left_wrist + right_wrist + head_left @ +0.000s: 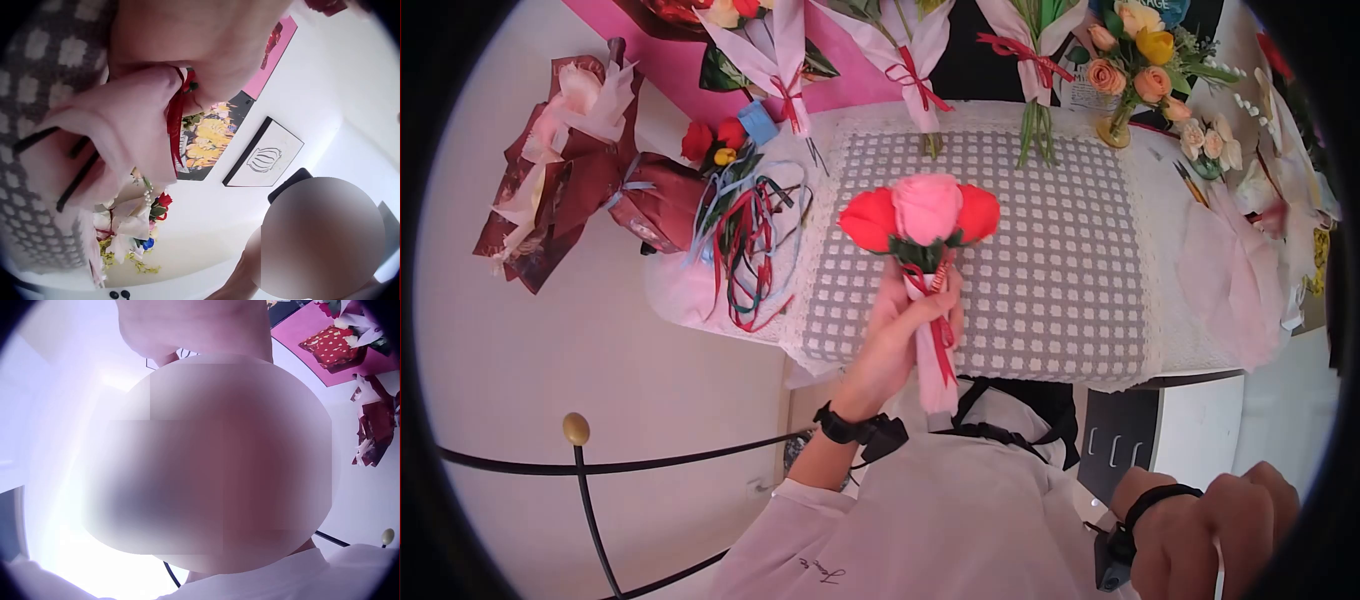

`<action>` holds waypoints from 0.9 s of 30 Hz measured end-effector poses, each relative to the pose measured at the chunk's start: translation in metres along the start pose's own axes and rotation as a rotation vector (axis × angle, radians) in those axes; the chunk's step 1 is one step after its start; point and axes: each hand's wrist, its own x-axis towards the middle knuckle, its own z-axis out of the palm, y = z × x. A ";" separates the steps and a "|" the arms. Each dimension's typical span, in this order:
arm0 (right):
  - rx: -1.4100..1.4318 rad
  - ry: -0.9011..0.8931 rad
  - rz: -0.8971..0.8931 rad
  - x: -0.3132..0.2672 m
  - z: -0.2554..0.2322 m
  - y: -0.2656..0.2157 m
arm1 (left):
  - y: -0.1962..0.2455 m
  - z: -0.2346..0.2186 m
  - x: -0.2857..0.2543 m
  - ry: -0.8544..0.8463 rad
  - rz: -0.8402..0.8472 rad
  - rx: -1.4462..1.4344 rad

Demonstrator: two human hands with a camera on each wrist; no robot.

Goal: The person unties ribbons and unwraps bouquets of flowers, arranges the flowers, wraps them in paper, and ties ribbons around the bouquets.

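Observation:
The left hand (pixel 900 325) grips a small bouquet by its pink wrap (pixel 937 385), above the checked cloth (pixel 1050 300). One pink flower (pixel 927 208) stands between two red flowers (pixel 867 220), with green leaves below and a red ribbon (pixel 941 340) hanging down the wrap. In the left wrist view dark stem ends show inside the open end of the pink wrap (pixel 125 119), beside the left hand (pixel 187 37). The right hand (pixel 1220 530) is raised at the lower right with bent fingers; the right wrist view shows only part of that hand (pixel 200 325).
Wrapped bouquets (pixel 915 85) lie along the table's far side, beside a vase of orange flowers (pixel 1145 75). Tangled ribbons (pixel 750 250) and a dark red bouquet (pixel 660 200) are on the left. Pink wrapping (pixel 1230 270) and pencils (pixel 1190 183) lie on the right.

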 end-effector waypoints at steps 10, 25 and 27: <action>0.149 -0.155 0.116 0.050 -0.027 0.012 | 0.001 -0.002 0.005 -0.005 -0.034 -0.062; 0.365 -0.398 0.352 0.057 -0.076 0.004 | -0.003 0.000 0.007 0.043 -0.034 0.058; -0.135 -0.275 -0.036 0.034 -0.099 0.034 | -0.002 -0.001 0.007 -0.016 -0.028 0.030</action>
